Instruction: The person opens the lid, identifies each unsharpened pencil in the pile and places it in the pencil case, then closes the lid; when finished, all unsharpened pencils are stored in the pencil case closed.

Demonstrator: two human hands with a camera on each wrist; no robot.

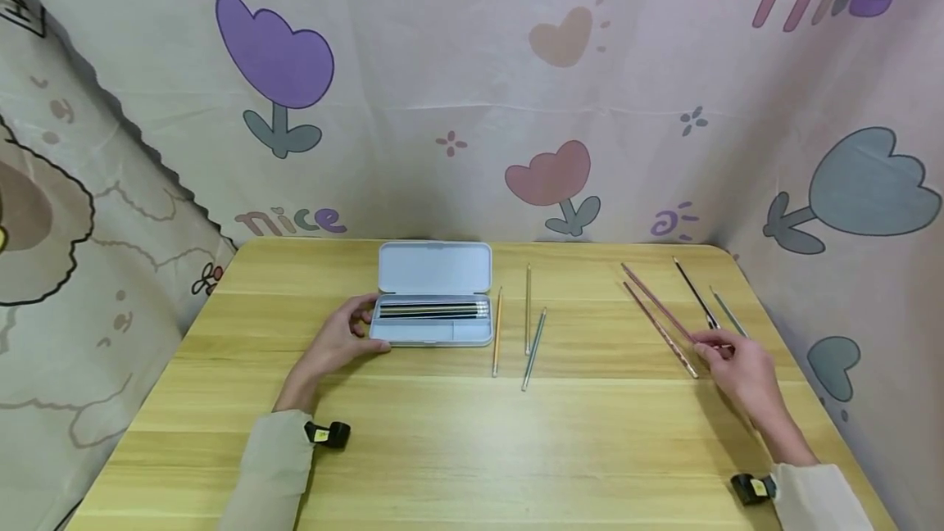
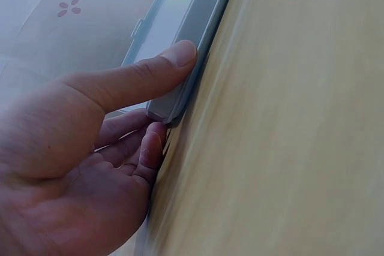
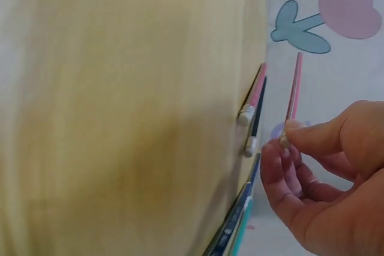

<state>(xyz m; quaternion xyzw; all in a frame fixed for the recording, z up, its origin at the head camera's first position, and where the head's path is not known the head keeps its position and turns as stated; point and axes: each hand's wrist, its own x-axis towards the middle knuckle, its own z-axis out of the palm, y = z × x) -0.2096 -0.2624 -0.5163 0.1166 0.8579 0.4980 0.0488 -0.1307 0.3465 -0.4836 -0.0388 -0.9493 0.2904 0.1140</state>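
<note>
An open pale blue pencil case [image 1: 411, 334] lies on the table with its lid [image 1: 435, 267] tipped back; several dark pencils [image 1: 431, 311] rest in its rear compartment. My left hand [image 1: 342, 338] grips the case's left end, thumb along the front wall [image 2: 180, 88] and the other fingers curled at the side. On the right, my right hand [image 1: 741, 367] pinches a pink pencil [image 3: 295, 88] by its eraser end, between thumb and fingers. A patterned pink pencil [image 1: 660, 329] lies left of that hand; a black pencil [image 1: 693, 292] and a teal pencil [image 1: 728, 311] lie beyond it.
Right of the case lie a yellow-orange pencil [image 1: 497, 334], a golden pencil [image 1: 528, 310] and a blue-green pencil [image 1: 534, 349]. The wooden table [image 1: 479, 449] meets a printed cloth [image 1: 413, 170] at its back and sides.
</note>
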